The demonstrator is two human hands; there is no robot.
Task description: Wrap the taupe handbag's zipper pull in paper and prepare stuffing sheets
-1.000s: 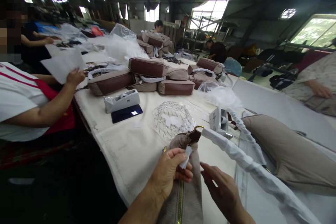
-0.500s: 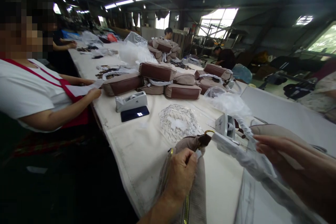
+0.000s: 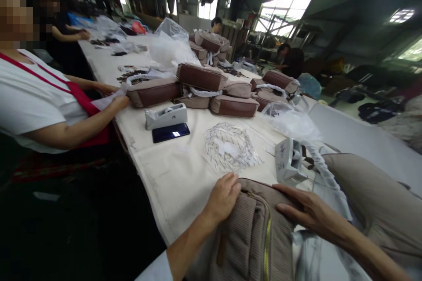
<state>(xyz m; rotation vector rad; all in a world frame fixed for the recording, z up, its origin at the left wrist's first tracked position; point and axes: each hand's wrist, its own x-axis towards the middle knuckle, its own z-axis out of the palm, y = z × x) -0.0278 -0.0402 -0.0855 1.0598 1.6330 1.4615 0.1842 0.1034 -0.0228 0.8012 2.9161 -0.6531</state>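
A taupe ribbed bag [image 3: 240,228] with a yellow-gold zipper [image 3: 267,246] and a front pocket lies in front of me. My left hand [image 3: 222,197] rests along its upper left edge, fingers stretched out. Across the upper right of the bag lies my right hand [image 3: 305,208], its thumb apart from its extended fingers. A wrapped strap [image 3: 325,171] in white plastic runs behind my right hand. Beside it sits another taupe bag [image 3: 365,193], partly cut off by the frame.
A grey tape dispenser [image 3: 286,160] stands behind the bag, near a clear bag of coiled cord [image 3: 227,147]. Another dispenser [image 3: 169,116] and a phone [image 3: 171,132] lie left. Brown bags [image 3: 201,77] are piled farther back. A co-worker [image 3: 36,101] handles white sheet material at left.
The bag has turned so its zippered front shows. My left hand has shifted from pinching near its strap end to its edge; my right hand has left the wrapped strap for the bag.
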